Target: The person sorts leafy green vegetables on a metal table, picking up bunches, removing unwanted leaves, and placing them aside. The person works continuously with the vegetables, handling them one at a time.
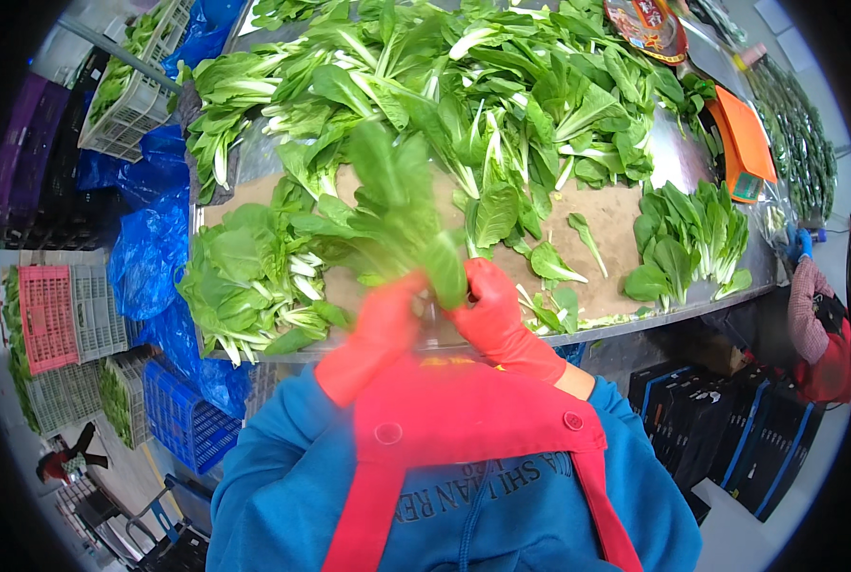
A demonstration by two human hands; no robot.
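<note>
My left hand point(386, 314), in a red rubber glove and blurred, grips the stem end of a leafy green cabbage head point(390, 207) near the table's front edge. Just right of it my right hand point(493, 304), gloved alike, pinches a green leaf point(445, 268) at the same bunch. A pile of leafy greens point(254, 264) lies left of my hands on brown cardboard point(604, 229). Loose leaves point(554, 263) lie to the right. A large heap of greens point(433, 79) covers the far part of the metal table.
An orange device point(743, 143) stands at the right, behind a separate bunch of greens point(690, 236). Blue plastic sheeting point(147, 243) hangs at the left, above a blue crate point(189, 422) and other crates point(47, 314). A co-worker point(822, 329) is at the far right, near stacked black boxes point(733, 422).
</note>
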